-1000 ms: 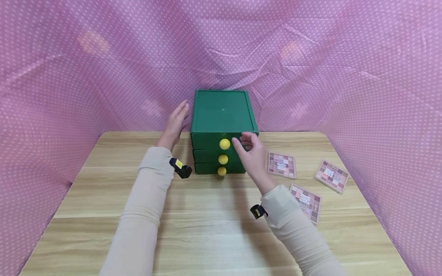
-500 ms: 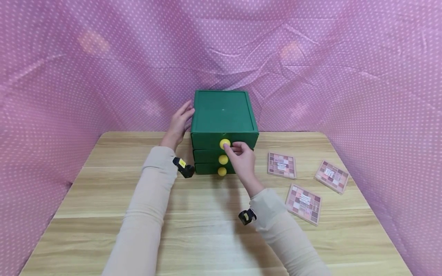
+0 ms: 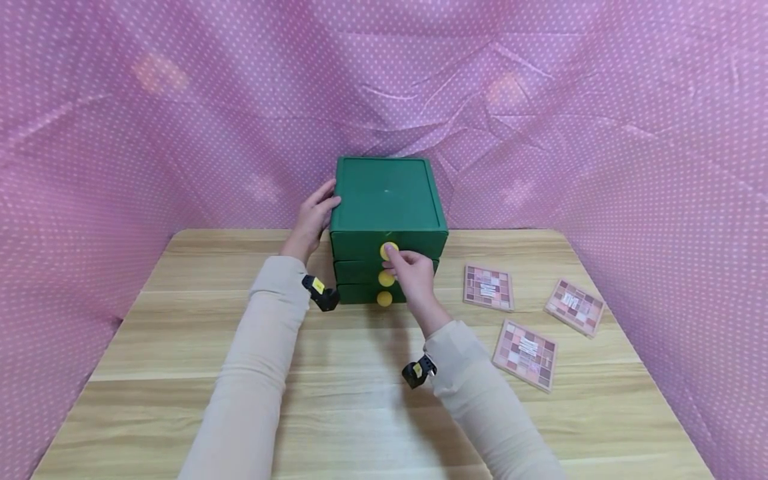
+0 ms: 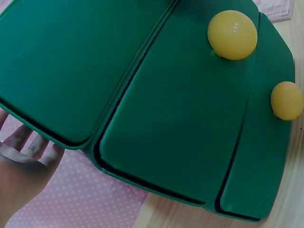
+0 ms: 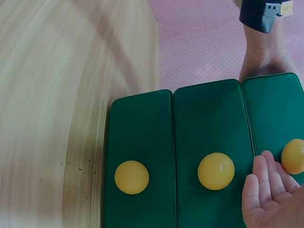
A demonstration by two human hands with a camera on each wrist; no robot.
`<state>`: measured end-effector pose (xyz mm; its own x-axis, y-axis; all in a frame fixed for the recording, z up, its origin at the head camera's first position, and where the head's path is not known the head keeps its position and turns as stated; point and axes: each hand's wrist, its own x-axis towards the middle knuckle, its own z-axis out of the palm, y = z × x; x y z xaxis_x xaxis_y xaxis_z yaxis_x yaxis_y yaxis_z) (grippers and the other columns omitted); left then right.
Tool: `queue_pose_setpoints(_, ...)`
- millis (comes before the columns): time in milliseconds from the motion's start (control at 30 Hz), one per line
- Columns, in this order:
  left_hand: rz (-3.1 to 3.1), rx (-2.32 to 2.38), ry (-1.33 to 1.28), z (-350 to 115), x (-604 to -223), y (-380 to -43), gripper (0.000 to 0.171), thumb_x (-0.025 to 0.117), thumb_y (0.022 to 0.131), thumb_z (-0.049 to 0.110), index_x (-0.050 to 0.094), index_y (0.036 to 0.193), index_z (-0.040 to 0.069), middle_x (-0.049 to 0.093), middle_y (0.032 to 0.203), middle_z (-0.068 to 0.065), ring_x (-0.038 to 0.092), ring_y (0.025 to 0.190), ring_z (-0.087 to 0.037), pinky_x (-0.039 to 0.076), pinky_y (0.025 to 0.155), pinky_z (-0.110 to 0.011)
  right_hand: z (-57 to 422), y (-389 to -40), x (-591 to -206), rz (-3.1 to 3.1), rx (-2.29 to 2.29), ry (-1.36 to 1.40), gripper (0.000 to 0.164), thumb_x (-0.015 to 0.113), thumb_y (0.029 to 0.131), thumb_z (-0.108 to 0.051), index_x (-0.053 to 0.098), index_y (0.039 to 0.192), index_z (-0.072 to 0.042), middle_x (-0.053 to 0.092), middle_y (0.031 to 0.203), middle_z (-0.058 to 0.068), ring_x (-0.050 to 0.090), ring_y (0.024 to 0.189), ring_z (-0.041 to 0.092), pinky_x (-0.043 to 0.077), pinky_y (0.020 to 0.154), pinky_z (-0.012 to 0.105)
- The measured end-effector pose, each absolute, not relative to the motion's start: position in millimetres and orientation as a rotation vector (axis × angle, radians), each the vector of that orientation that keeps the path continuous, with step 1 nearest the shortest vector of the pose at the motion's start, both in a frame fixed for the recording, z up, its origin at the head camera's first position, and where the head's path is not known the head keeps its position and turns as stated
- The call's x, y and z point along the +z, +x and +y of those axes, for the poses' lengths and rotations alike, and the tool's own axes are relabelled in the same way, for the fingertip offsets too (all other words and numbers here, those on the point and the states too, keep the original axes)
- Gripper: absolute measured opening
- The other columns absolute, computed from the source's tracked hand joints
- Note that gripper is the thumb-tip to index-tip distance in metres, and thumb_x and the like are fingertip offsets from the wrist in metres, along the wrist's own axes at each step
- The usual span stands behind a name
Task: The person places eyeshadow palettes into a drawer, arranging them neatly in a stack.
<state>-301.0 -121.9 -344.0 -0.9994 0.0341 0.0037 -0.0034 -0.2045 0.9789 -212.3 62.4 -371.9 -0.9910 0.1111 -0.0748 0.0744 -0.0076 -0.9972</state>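
A green three-drawer cabinet [image 3: 387, 193] stands at the back of the table, each drawer front bearing one round yellow knob. My right hand [image 3: 414, 280] pinches the top drawer's knob [image 3: 389, 251], the thumb lying on its front. From the right wrist view, the other fingers [image 5: 266, 183] stretch out beside that knob [image 5: 294, 156], while the thumb is out of frame. My left hand [image 3: 312, 223] rests against the cabinet's left side, fingers extended. In the left wrist view its fingers [image 4: 35, 147] pass partly behind the green edge. All drawers look closed.
Three flat pink checkered palettes lie to the right of the cabinet: one near it [image 3: 489, 287], one at the far right [image 3: 575, 307], one closer to me [image 3: 526, 355]. Pink dotted cloth [image 3: 240, 120] hangs behind and beside the wooden table [image 3: 180, 373].
My right hand has moved left onto the top knob and taken hold of it. My left hand has come in from the left to touch the cabinet's side. The palettes have stayed put.
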Motion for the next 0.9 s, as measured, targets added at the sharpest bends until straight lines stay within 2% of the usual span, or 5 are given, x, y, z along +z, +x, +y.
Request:
queue_pose_setpoints(233,1.956,2.426,0.054,-123,-347,-301,0.046,0.051,0.087,0.015,0.039,0.131,0.017,0.033,0.133,-0.003,0.04,0.113,-0.018,0.038,0.089,-0.031,61,-212,-371,-2.175,2.242,-0.265,0.04,0.063,0.078,-0.036,0.063,0.088,0.003,0.064,0.079,0.014,0.059,0.078,0.03,0.047,0.076,0.038)
queue_pose_setpoints(500,1.92,2.446,0.059,-123,-347,-299,0.046,0.052,0.087,0.014,0.039,0.131,0.016,0.033,0.133,-0.004,0.04,0.113,-0.019,0.039,0.088,-0.031,61,-206,-370,-2.177,2.261,-0.312,0.038,0.062,0.078,-0.036,0.061,0.085,0.002,0.064,0.078,0.013,0.06,0.074,0.025,0.047,0.076,0.036)
queue_pose_setpoints(767,1.903,2.416,0.072,-126,-348,-299,0.046,0.051,0.088,0.017,0.037,0.132,0.019,0.033,0.133,-0.002,0.041,0.113,-0.019,0.038,0.089,-0.031,62,-194,-372,-2.139,2.293,-0.271,0.037,0.062,0.079,-0.034,0.06,0.084,0.002,0.062,0.083,0.02,0.058,0.077,0.031,0.044,0.077,0.044)
queue_pose_setpoints(900,1.888,2.41,0.085,-128,-348,-299,0.047,0.051,0.088,0.017,0.037,0.132,0.019,0.032,0.134,-0.002,0.041,0.113,-0.02,0.039,0.088,-0.03,62,-188,-373,-2.139,2.293,-0.273,0.034,0.061,0.08,-0.033,0.059,0.084,0.001,0.062,0.083,0.019,0.059,0.073,0.025,0.047,0.074,0.038)
